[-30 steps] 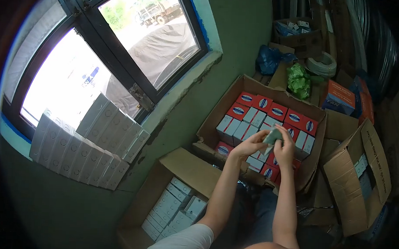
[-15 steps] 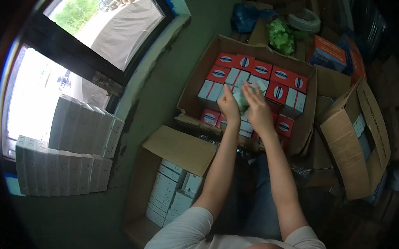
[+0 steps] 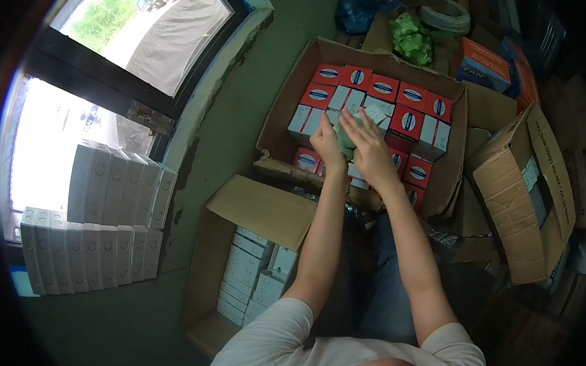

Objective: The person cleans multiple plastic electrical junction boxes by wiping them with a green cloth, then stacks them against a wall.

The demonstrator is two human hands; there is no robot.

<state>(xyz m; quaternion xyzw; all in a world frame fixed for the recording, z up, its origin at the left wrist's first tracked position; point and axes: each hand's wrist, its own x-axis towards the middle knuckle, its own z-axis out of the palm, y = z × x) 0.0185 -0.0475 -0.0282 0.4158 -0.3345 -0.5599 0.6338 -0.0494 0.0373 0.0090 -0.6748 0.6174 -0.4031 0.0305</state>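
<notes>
Pale green wad [image 3: 345, 145] lies between the person's two hands, above the middle of a wide brown carton [image 3: 279, 127]. It shows in the narrow gap between the left hand [image 3: 331, 151] and the right hand [image 3: 373, 159], touching both, and its folds are too blurred to tell what it is made of. The right fingers [image 3: 364, 132] are stretched out nearly straight and close together, slanting up and to the left over the wad's upper right side, not curled about it. On the other side, the left thumb [image 3: 323, 127] points upward, and the wad sits against the inner side of that hand; its remaining fingers are mostly hidden, so I cannot tell whether they grip.

Beneath and around the hands, the carton holds rows of red boxes [image 3: 408, 121] with oval labels, mixed with white boxes [image 3: 431, 137] that carry a red stripe. Just beyond the right fingertips, a small white piece [image 3: 375, 115] rests on the boxes. Near the left forearm, a smaller carton [image 3: 263, 211] with a raised flap contains white cases [image 3: 243, 265]. Behind the wide carton are a green bag [image 3: 411, 40] and a blue bag [image 3: 358, 14].
</notes>
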